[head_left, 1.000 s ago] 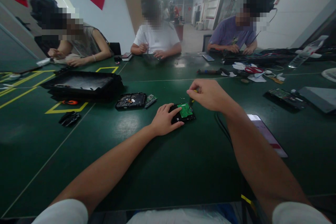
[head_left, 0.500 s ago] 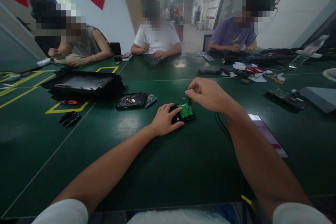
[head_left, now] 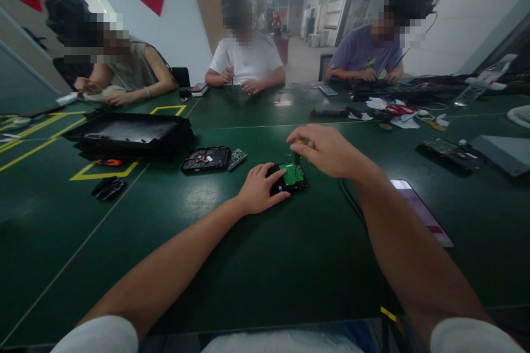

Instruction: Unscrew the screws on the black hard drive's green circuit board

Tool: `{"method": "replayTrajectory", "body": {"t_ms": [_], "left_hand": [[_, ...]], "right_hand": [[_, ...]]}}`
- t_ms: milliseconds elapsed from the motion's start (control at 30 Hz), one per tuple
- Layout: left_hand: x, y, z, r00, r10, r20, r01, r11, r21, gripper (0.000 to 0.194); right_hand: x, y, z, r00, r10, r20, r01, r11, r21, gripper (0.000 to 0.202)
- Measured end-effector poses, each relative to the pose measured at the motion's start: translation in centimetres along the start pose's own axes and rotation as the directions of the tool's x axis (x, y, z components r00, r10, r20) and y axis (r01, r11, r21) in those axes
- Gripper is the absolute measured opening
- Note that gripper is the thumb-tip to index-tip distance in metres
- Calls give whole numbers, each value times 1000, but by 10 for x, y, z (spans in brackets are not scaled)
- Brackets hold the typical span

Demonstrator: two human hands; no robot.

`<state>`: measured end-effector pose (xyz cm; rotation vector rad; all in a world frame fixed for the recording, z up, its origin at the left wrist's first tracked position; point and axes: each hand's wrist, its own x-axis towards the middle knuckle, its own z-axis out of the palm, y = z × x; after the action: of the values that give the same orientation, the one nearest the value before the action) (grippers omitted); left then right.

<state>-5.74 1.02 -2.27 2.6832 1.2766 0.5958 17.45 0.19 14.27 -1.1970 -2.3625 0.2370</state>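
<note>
"One hard drive (head_left: 280,184) lies flat on the green table (head_left: 265,265), directly ahead of the person, with its green circuit board (head_left: 290,176) uppermost. State the hand positions."

"The left hand (head_left: 257,190) is spread over the drive's left part, one finger reaching the board's edge. The right hand (head_left: 325,149) has its fingers gathered narrowly around the handle of the screwdriver (head_left: 297,158); the shaft points down at the board. Whether the tip sits in a screw cannot be told."

"List the hazards."

"First, tip slip: a tilted shaft or weak downward pressure could score the board. Second, rotation: the drive could turn if the left hand presses too lightly against the twisting force. Third, lost parts: pale specks (head_left: 287,154), possibly screws, lie just beyond the drive, where a sweep of the right hand could scatter them."

"And farther out?"

"To the left, an opened drive (head_left: 206,159), a loose board (head_left: 237,159) beside it, then a black tray (head_left: 182,135). To the right, a phone (head_left: 424,215) near the forearm; a careless elbow could shift it."
</note>
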Motion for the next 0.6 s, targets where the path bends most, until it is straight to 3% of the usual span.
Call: {"method": "replayTrajectory", "body": {"t_ms": [100, 300, 600], "left_hand": [[0, 0, 1, 1000, 5, -6, -5, 1000, -2, 77], [1, -1, 2, 1000, 4, -7, -4, 1000, 4, 77], [0, 0, 1, 1000, 8, -9, -8, 1000, -5, 77]], "right_hand": [[-1, 0, 1, 1000, 23, -20, -23, 1000, 4, 31], [-2, 2, 4, 999, 44, -25, -48, 983, -178, 22], [-1, 5, 5, 997, 54, -48, -63, 975, -212, 28]]}}
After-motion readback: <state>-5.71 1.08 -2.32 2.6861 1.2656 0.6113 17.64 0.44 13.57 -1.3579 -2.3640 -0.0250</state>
